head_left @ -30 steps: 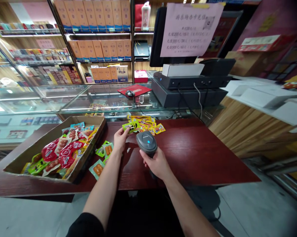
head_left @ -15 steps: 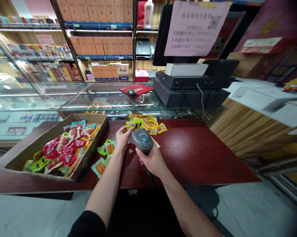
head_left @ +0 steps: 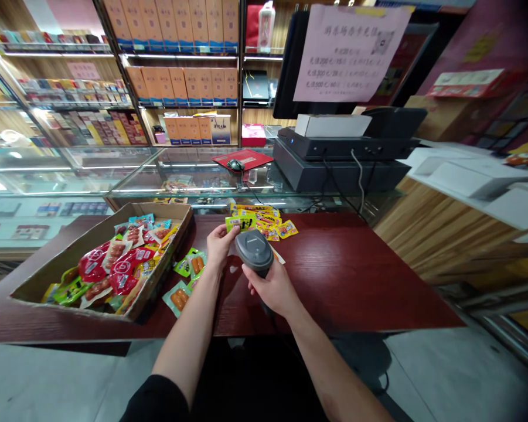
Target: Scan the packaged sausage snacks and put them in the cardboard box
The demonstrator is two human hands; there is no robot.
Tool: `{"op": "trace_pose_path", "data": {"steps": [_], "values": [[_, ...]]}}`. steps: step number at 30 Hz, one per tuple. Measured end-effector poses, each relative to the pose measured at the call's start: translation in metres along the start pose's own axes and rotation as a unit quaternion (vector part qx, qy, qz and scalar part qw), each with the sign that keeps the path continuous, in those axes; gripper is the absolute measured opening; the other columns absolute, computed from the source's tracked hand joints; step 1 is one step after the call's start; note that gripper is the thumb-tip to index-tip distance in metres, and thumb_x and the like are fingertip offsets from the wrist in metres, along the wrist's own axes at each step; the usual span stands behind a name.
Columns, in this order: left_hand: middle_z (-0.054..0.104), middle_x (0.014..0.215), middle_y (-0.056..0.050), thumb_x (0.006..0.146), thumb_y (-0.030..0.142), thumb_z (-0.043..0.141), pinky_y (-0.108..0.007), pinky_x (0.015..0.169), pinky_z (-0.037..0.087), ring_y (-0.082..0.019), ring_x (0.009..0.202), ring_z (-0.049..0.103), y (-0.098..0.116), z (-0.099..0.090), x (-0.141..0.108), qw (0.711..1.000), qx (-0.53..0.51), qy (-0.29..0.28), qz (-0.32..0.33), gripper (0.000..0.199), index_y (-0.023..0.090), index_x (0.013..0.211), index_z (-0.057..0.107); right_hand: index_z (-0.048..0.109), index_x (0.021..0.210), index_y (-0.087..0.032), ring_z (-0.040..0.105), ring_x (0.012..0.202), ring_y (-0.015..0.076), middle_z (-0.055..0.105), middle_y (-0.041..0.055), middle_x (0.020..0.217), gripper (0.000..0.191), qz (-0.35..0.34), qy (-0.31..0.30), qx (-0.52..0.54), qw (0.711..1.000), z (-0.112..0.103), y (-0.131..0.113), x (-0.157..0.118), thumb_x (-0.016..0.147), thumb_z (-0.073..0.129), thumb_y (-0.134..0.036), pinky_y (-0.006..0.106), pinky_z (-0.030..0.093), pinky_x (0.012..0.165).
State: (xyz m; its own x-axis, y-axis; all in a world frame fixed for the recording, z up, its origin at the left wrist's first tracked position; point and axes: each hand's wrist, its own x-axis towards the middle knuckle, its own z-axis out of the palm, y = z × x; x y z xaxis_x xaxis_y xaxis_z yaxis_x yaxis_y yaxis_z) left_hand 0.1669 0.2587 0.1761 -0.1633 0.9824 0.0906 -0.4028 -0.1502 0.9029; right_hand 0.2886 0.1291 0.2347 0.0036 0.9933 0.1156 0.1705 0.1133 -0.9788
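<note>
A small green-yellow snack packet [head_left: 241, 223] is pinched in my left hand [head_left: 220, 245] above the table. My right hand [head_left: 275, 285] grips a dark grey barcode scanner [head_left: 254, 249], its head just in front of the packet. Behind the packet, several yellow snack packets [head_left: 268, 220] lie in a loose pile. By my left forearm are several clear-and-green sausage packets [head_left: 178, 298]. A pale packet partly shows behind the scanner; most of it is hidden.
An open cardboard box [head_left: 141, 313] of mixed sausage snacks stands on the dark red table [head_left: 347, 269] at left. Beyond the table is a glass counter [head_left: 176, 167] with a computer mouse [head_left: 235, 165] on a red mat, a monitor [head_left: 285, 64] and a cash drawer [head_left: 343, 173].
The blue light on top of the scanner has gone out. Both hands keep nearly the same position, with the packet and scanner still held.
</note>
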Motion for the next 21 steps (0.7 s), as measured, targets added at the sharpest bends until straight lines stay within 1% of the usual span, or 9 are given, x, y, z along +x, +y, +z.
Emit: {"op": "trace_pose_path", "data": {"steps": [2,5,9,12,14,17,19,21], "values": [[0.075,0.091,-0.009,0.057,0.035,0.084,-0.031,0.077,0.054,-0.019,0.078,0.069,0.002,0.001,-0.001,1.0,-0.001,0.009,-0.007,0.039,0.014,0.087,0.072,0.054,0.11,-0.019,0.055,0.042,0.0132,0.059,-0.0037,0.06,0.039,-0.005,-0.007,0.013,1.0,-0.001,0.002,0.0,0.08,0.066,-0.04,0.024,0.049,0.04],[0.075,0.091,-0.009,0.056,0.035,0.084,-0.032,0.077,0.054,-0.018,0.077,0.069,0.004,0.003,-0.002,1.0,-0.004,0.007,-0.006,0.04,0.014,0.086,0.071,0.055,0.093,-0.02,0.055,0.042,0.0136,0.058,-0.0028,0.057,0.029,0.004,-0.006,0.015,1.0,-0.004,0.005,-0.002,0.08,0.066,-0.043,0.025,0.048,0.041],[0.074,0.091,-0.009,0.055,0.033,0.085,-0.034,0.08,0.055,-0.018,0.077,0.069,0.006,0.003,0.0,1.0,-0.023,0.008,-0.002,0.04,0.013,0.086,0.07,0.057,0.085,-0.021,0.057,0.043,0.0154,0.059,-0.0005,0.055,0.029,0.014,-0.006,0.003,1.0,-0.01,0.008,-0.003,0.08,0.065,-0.048,0.027,0.049,0.043],[0.074,0.088,-0.009,0.053,0.034,0.086,-0.035,0.078,0.056,-0.018,0.076,0.069,0.015,0.001,0.003,0.999,-0.023,0.027,0.009,0.041,0.012,0.084,0.068,0.057,0.079,-0.021,0.057,0.044,0.0162,0.06,0.0006,0.055,0.033,0.017,-0.003,-0.003,1.0,-0.014,0.011,-0.003,0.079,0.065,-0.052,0.029,0.051,0.045],[0.074,0.086,-0.009,0.053,0.034,0.086,-0.035,0.077,0.056,-0.018,0.076,0.069,0.03,-0.003,0.006,0.999,-0.015,0.037,0.031,0.042,0.012,0.083,0.067,0.056,0.076,-0.021,0.057,0.044,0.0161,0.06,0.0008,0.055,0.036,0.015,0.002,0.008,1.0,-0.014,0.011,-0.002,0.077,0.067,-0.055,0.029,0.052,0.045],[0.073,0.087,-0.008,0.054,0.034,0.085,-0.035,0.078,0.056,-0.018,0.078,0.069,0.064,-0.018,0.008,0.996,-0.005,0.056,0.073,0.042,0.012,0.084,0.066,0.057,0.075,-0.02,0.055,0.043,0.0153,0.058,-0.0001,0.054,0.04,0.019,0.006,0.032,0.999,-0.013,0.011,0.001,0.073,0.07,-0.057,0.029,0.051,0.044],[0.073,0.088,-0.007,0.055,0.034,0.085,-0.034,0.079,0.055,-0.018,0.079,0.069,0.091,-0.035,0.007,0.991,0.003,0.082,0.102,0.041,0.013,0.085,0.065,0.057,0.077,-0.019,0.055,0.043,0.0148,0.058,-0.0003,0.054,0.042,0.031,0.005,0.042,0.999,-0.011,0.01,0.003,0.07,0.071,-0.058,0.028,0.05,0.042],[0.072,0.091,-0.006,0.057,0.034,0.084,-0.034,0.081,0.055,-0.017,0.08,0.069,0.118,-0.058,0.003,0.984,0.017,0.109,0.137,0.04,0.014,0.086,0.065,0.058,0.079,-0.018,0.055,0.043,0.0144,0.059,0.0001,0.055,0.043,0.039,-0.001,0.048,0.998,-0.01,0.009,0.005,0.07,0.072,-0.058,0.027,0.049,0.042]]}}
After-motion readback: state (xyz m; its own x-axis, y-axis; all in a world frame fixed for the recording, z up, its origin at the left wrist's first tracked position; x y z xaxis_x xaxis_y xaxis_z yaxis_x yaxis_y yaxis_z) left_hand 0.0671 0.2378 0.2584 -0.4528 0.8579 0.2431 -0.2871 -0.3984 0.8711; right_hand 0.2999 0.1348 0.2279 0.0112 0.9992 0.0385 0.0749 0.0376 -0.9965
